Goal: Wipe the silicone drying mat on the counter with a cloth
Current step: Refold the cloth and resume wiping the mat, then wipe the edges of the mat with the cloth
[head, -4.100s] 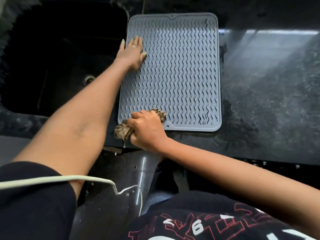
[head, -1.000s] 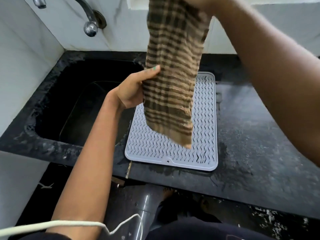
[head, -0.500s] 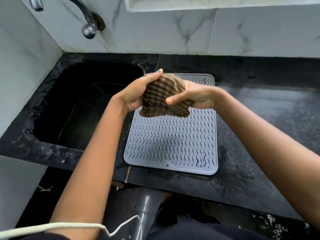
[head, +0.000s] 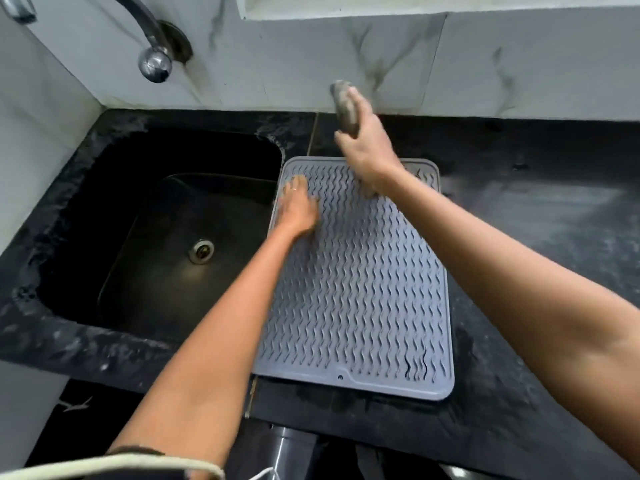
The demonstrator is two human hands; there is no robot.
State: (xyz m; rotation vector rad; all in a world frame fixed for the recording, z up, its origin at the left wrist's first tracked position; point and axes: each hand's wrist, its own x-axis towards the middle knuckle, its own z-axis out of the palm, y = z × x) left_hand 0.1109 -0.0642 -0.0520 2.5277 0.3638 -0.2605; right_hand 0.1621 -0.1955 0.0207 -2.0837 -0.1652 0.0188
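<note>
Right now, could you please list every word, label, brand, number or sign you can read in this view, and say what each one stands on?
None: no readable text shows in the head view.
The grey mat, the bunched cloth gripped in the right hand, the tap, the black sink and the marble wall carry no visible print.
The left hand rests flat on the mat.

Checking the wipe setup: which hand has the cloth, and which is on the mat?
The right hand grips the bunched cloth, raised beyond the mat's far edge. The left hand lies flat on the mat, near its far-left corner.
</note>
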